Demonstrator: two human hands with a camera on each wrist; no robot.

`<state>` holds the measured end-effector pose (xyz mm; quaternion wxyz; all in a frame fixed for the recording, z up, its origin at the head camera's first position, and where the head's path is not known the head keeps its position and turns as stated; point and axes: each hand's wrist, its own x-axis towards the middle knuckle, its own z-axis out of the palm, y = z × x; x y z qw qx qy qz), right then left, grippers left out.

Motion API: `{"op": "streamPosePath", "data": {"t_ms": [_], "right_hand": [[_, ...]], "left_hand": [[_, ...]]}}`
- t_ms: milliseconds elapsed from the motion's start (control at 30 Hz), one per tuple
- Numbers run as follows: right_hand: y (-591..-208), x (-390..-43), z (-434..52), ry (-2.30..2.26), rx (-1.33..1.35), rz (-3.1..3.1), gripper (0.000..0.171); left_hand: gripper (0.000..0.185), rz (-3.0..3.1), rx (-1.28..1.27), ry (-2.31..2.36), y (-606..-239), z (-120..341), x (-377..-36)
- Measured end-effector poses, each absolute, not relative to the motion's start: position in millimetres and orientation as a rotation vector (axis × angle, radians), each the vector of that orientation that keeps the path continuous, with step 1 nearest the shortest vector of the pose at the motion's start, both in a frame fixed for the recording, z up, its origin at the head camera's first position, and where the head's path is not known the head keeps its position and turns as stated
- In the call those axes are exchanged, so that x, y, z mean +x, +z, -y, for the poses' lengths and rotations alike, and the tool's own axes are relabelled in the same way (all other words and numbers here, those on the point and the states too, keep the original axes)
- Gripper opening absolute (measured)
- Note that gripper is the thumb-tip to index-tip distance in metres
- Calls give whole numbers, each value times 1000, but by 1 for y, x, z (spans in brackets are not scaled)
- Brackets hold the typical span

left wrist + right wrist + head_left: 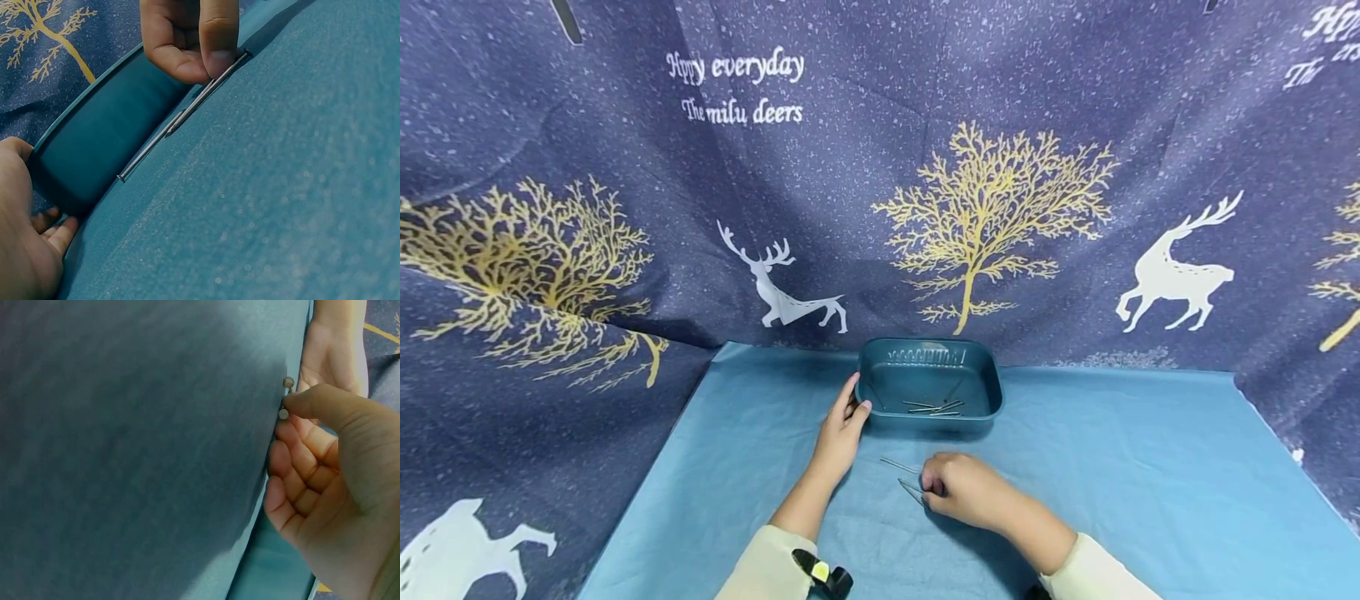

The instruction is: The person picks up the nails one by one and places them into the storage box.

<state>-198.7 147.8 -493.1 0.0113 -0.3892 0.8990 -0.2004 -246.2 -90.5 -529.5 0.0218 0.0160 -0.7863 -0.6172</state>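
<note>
A teal plastic tray sits at the back of the blue cloth with several thin metal nails in it. My left hand grips the tray's left rim, thumb over the edge. In the left wrist view that hand wraps the tray's outer wall. In front of the tray, my right hand rests on the cloth, its curled fingers pinching the ends of two long nails that lie flat. The right wrist view shows two nail heads at my thumb tip.
A blue cloth covers the table. A dark curtain printed with deer and gold trees hangs close behind the tray and down both sides.
</note>
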Motion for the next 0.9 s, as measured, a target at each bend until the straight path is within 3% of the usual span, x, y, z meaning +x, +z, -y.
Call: {"op": "streamPosePath", "data": {"t_ms": [900], "right_hand": [[-496, -197, -148, -644, -1245, -2840, 19]], "left_hand": [[56, 2439, 62, -1899, -531, 90, -246]]}}
